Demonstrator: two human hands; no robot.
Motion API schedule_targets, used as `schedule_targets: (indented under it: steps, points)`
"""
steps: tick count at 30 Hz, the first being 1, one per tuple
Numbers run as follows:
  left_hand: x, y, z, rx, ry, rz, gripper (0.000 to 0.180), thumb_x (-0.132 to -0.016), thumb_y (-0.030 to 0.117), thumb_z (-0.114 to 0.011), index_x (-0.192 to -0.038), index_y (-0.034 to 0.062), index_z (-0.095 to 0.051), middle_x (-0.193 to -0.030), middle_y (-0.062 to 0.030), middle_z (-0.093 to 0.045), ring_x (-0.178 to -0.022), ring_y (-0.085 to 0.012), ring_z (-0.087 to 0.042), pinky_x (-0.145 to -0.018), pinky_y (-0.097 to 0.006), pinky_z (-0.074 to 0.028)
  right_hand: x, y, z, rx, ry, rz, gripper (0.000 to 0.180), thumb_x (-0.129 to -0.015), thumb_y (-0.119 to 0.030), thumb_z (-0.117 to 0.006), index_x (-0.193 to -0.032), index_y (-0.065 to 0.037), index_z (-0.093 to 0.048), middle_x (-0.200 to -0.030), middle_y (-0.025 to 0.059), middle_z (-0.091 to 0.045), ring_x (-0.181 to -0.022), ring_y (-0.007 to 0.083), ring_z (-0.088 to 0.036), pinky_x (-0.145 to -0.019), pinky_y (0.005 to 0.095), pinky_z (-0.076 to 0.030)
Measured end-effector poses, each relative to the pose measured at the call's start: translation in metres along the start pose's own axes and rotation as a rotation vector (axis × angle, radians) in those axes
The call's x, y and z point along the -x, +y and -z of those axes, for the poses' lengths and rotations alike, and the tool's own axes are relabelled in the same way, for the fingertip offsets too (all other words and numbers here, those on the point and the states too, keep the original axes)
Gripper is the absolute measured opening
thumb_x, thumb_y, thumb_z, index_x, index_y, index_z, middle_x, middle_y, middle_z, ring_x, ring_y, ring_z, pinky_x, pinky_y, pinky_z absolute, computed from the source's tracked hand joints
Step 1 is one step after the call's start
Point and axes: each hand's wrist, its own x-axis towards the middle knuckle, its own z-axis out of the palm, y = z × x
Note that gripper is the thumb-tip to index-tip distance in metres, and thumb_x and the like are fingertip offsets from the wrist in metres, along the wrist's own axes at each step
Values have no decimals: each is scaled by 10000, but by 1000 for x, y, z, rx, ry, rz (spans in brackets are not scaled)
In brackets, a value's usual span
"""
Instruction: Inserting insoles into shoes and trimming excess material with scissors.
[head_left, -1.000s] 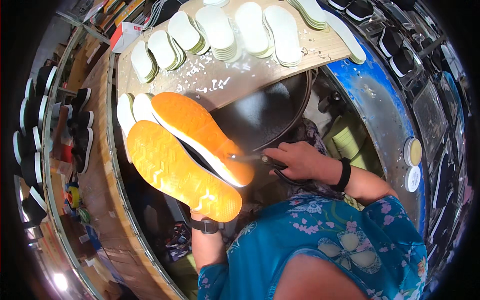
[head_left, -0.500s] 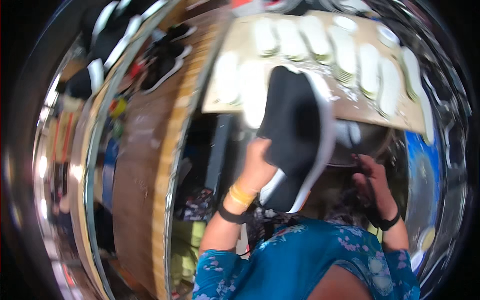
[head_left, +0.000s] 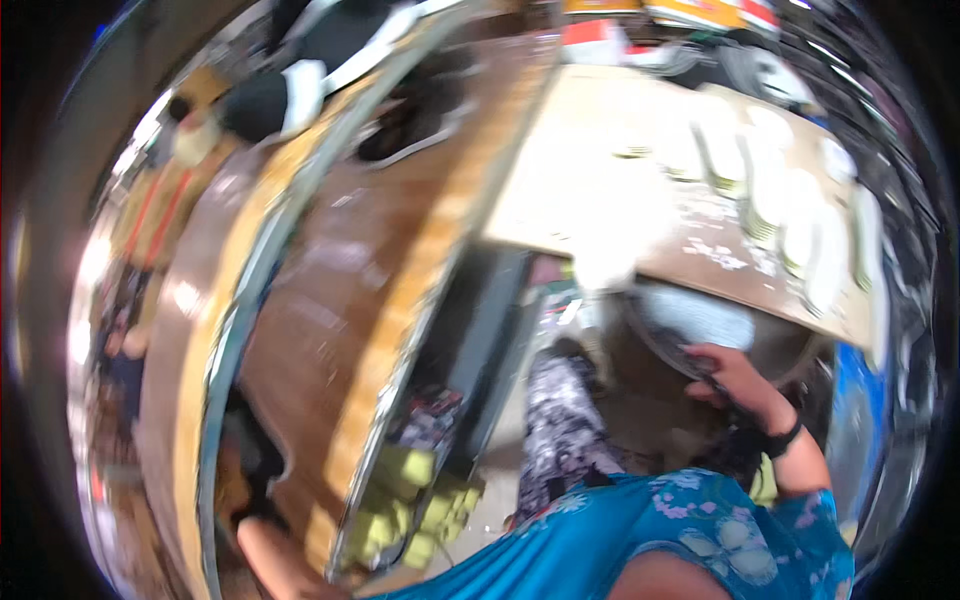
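Head view, blurred: the right hand (head_left: pixel 735 385) curls around a thin dark tool (head_left: pixel 700 365) at the rim of a round grey metal pan (head_left: pixel 700 320), below the pale wooden board (head_left: pixel 600 190) stacked with white shoe insoles (head_left: pixel 790 215). Probably between pieces; next calls for a fresh sole. The left hand's (head_left: pixel 275 555) grip cannot be told.

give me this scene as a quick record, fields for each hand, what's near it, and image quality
right hand: closed round a thin dark tool, too blurred to identify, at the rim of a round pan
left hand: cannot tell; only a forearm shows at the lower edge
board: pale, carries rows of white insoles
bench: brown, curved, to the left
clothing: blue floral top, black wristband
image quality: heavy motion blur
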Motion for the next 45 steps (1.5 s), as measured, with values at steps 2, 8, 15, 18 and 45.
schedule_targets:
  steps: [2,8,15,18,45]
  points:
    - [17,18,-159,29,-350,-36,354,-831,314,-585,-976,-8,-609,-913,-192,-637,-830,-342,-620,-758,-400,-495,-7,-11,2,40,-43,95,606,-683,-80,-767,-1231,-54,-508,-1135,67,-586,-1025,126,-523,-898,288,-426]
    - [323,188,-460,141,-1403,-424,290,-840,216,-583,-1009,-19,-598,-953,-198,-629,-870,-329,-612,-779,-379,-484,18,12,80,-479,322,196,601,-689,38,-592,-1266,-48,-445,-817,48,-586,-676,118,-571,-600,258,-470]
    - [636,367,-216,278,-1796,-1158,217,-842,137,-588,-992,-18,-600,-945,-200,-610,-867,-355,-591,-765,-387,-480,72,83,316,250,1458,174,517,-723,18,-518,-1227,-91,-484,-918,162,-620,-760,290,-609,-705,365,-484]
    - [702,326,-230,186,-1849,-1300,235,-858,195,-567,-1007,16,-599,-916,-188,-611,-769,-362,-597,-684,-399,-491,87,130,432,570,1611,-87,515,-756,-96,-534,-1261,-117,-436,-976,199,-622,-872,380,-602,-753,418,-485]
    - [708,298,-249,54,-1641,-1418,133,-793,206,-575,-854,90,-595,-722,-102,-601,-631,-301,-606,-564,-397,-491,166,46,373,160,1894,633,511,-703,-71,-679,-1189,-90,-519,-975,64,-614,-811,161,-593,-703,271,-468]
